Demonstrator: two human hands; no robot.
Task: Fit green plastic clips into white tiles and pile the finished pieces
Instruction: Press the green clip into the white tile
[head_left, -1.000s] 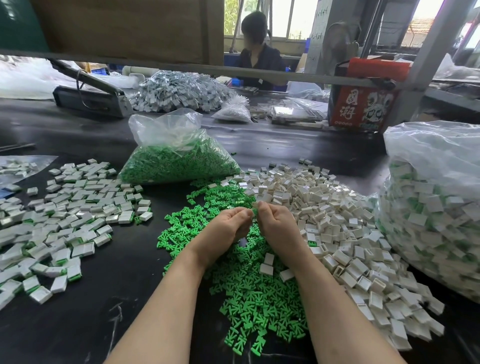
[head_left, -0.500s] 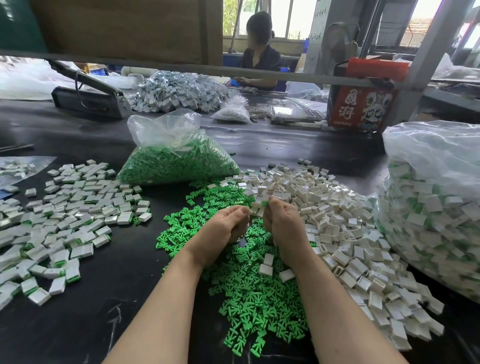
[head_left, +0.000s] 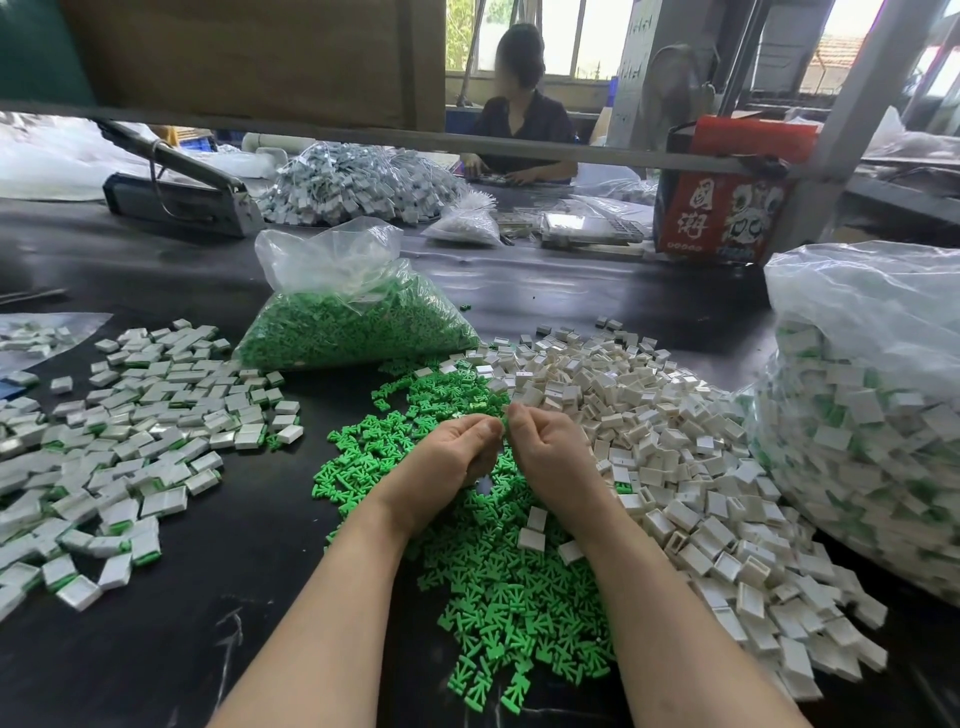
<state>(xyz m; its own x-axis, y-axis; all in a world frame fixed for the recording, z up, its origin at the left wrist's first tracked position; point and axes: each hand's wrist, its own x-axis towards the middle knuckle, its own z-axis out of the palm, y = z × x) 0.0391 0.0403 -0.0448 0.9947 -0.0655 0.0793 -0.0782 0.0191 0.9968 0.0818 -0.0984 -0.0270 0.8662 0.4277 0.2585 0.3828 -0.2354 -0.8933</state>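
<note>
Loose green clips (head_left: 493, 597) are spread on the black table in front of me. Empty white tiles (head_left: 649, 441) are heaped to their right. Finished tiles with green inserts (head_left: 130, 431) lie scattered at the left. My left hand (head_left: 447, 462) and right hand (head_left: 550, 457) hover over the clips with curled fingers, fingertips meeting. They pinch small parts between them: the left a green clip, the right a white tile. My fingers hide both almost entirely.
A clear bag of green clips (head_left: 353, 322) stands behind the piles. A big bag of finished pieces (head_left: 872, 415) fills the right edge. At the back are a metal sealing tool (head_left: 171, 192), packed grey parts (head_left: 358, 182), a red box (head_left: 722, 208) and a seated person (head_left: 519, 114).
Half a second ago my right hand reached to the edge of the white tile heap. It has come back to meet the left hand, which barely moved.
</note>
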